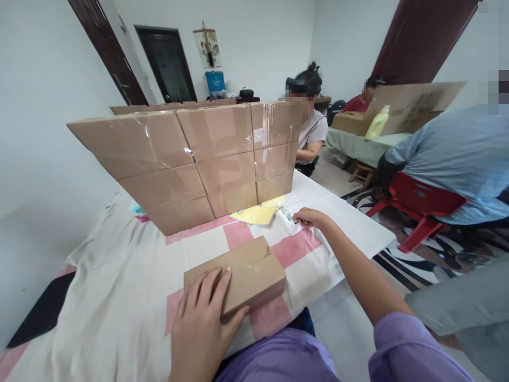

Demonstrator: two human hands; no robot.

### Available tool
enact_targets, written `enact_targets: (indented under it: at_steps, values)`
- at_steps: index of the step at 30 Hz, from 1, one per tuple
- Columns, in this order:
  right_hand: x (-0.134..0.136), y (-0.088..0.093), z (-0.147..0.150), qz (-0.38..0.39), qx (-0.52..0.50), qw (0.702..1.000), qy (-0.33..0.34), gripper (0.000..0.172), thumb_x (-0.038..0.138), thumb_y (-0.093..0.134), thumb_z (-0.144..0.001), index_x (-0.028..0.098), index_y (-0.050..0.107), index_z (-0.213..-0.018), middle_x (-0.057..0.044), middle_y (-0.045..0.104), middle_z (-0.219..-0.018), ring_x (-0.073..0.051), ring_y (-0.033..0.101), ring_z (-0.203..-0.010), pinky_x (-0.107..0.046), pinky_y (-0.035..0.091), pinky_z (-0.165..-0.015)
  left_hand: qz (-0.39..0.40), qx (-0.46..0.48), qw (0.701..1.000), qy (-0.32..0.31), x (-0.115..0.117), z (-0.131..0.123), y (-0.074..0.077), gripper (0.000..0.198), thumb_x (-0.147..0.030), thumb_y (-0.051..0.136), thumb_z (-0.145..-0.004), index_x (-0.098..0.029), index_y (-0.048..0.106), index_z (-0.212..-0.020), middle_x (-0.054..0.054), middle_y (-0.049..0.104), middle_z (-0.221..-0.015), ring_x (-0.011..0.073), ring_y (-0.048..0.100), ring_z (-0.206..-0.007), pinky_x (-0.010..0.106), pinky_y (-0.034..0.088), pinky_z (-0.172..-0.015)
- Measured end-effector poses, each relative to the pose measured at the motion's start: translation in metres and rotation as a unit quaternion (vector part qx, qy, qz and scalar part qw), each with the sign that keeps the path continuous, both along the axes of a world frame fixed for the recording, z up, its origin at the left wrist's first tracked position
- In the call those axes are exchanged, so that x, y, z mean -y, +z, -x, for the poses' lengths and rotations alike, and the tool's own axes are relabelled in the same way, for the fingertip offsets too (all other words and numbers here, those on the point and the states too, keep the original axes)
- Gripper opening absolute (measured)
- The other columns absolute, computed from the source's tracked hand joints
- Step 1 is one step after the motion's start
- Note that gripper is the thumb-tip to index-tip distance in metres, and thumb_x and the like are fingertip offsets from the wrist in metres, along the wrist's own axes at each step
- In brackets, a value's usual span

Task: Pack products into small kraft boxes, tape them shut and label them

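A closed cardboard box lies flat near the table's front edge. My left hand holds it at its left end, fingers spread over the top and thumb along the near side. Farther right stands a white tape dispenser with a roll of clear tape. At the dispenser's near right end, my right hand has its fingers pinched together on the end of the tape; the strip itself is too small to see clearly. Yellow printed paper sits just left of the dispenser.
Stacked cardboard boxes wrapped in shiny tape form a wall across the table. A cream and pink cloth covers the tabletop. Behind the wall sits a person; others sit at right, one on a red chair. A yellow bottle stands on another table.
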State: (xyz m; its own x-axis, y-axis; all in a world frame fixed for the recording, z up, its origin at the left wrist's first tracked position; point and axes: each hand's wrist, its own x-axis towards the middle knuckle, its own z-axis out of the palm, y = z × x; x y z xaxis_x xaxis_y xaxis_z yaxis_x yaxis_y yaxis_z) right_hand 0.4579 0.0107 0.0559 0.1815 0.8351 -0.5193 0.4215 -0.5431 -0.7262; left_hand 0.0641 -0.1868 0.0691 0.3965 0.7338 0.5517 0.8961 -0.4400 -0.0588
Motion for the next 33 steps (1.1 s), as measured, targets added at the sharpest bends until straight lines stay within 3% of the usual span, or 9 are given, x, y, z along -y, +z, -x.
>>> enact_targets:
  at_steps: [9, 23, 33]
  values:
    - [0.007, -0.01, 0.0, -0.029, -0.057, 0.996, -0.055, 0.034, 0.036, 0.066, -0.1, 0.015, 0.063, -0.126, -0.01, 0.066, -0.123, -0.021, 0.069, -0.102, -0.04, 0.061, -0.086, -0.017, -0.009, 1.0, -0.003, -0.001, 0.002, -0.002, 0.059, -0.045, 0.068, -0.089, -0.022, 0.056, -0.141, 0.009, 0.068, -0.132, 0.032, 0.06, -0.112, 0.045, 0.041, -0.096]
    - [0.041, -0.036, 0.015, -0.16, -0.12, 0.971, -0.132, 0.031, 0.038, 0.064, -0.101, 0.015, 0.065, -0.123, -0.008, 0.068, -0.118, -0.02, 0.069, -0.097, -0.038, 0.061, -0.082, -0.033, -0.015, 0.999, -0.006, -0.001, 0.003, -0.001, 0.057, -0.048, 0.064, -0.091, -0.021, 0.057, -0.14, 0.01, 0.069, -0.128, 0.0319, 0.06, -0.11, 0.044, 0.042, -0.094]
    - [0.058, -0.046, 0.011, -0.097, -0.099, 0.978, -0.156, 0.031, 0.039, 0.064, -0.101, 0.015, 0.065, -0.12, -0.008, 0.069, -0.114, -0.019, 0.069, -0.093, -0.036, 0.061, -0.08, -0.005, 0.001, 1.0, 0.004, 0.002, 0.0, 0.002, 0.055, -0.048, 0.064, -0.092, -0.021, 0.059, -0.139, 0.011, 0.068, -0.132, 0.0326, 0.06, -0.116, 0.045, 0.042, -0.1]
